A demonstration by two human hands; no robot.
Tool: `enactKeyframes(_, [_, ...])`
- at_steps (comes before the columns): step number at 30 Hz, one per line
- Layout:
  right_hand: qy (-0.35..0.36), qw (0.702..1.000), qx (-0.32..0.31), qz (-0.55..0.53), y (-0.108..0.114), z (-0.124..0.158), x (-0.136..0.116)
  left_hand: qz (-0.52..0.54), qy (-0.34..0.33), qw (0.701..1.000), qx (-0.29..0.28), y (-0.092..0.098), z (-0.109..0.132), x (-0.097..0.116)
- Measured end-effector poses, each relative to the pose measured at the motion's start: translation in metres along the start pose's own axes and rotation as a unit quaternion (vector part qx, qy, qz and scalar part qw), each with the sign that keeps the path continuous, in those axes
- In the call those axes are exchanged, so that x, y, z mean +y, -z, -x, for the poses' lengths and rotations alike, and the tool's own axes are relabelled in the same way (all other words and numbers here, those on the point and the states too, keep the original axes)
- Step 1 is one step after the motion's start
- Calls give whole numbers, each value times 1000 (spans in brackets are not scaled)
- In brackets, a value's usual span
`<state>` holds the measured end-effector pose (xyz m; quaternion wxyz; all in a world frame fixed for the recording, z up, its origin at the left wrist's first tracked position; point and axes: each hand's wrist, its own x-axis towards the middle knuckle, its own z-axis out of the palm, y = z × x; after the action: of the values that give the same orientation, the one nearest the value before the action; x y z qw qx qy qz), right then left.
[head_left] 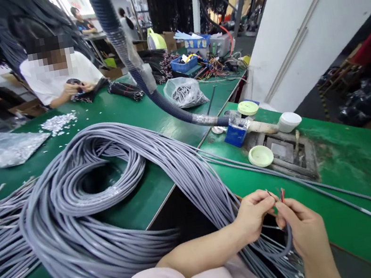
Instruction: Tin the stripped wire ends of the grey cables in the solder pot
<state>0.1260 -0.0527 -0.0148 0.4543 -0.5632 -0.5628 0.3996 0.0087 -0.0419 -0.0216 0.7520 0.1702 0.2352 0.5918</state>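
Both my hands meet over the front edge of the green bench, at the end of one grey cable. My right hand grips this cable near its stripped end, where thin red and dark wires stick up. The fingertips of my left hand are pinched on one of the thin wires. Beneath my hands hangs a bunch of grey cable ends, partly hidden by my arms. A large coil of grey cables lies to the left, its strands running toward my lap.
A soldering station with pale round dishes sits on the right bench. A ribbed extraction hose arches down to it. Two grey cables cross the right bench. A bag of metal parts stands behind. A co-worker sits across.
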Motion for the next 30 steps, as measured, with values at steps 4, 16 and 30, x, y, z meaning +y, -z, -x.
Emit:
enactKeyframes(4, [22,998,-36,50,4,24,9,30,44,999,-5,0,-1,9])
enactKeyframes(16, [52,992,4,113,-3,30,-3,-82,139,982,-97,13,10,-5])
enactKeyframes(30, [206,920,67,326,2,-6,-27,-322,-2,936,-142,21,14,-7])
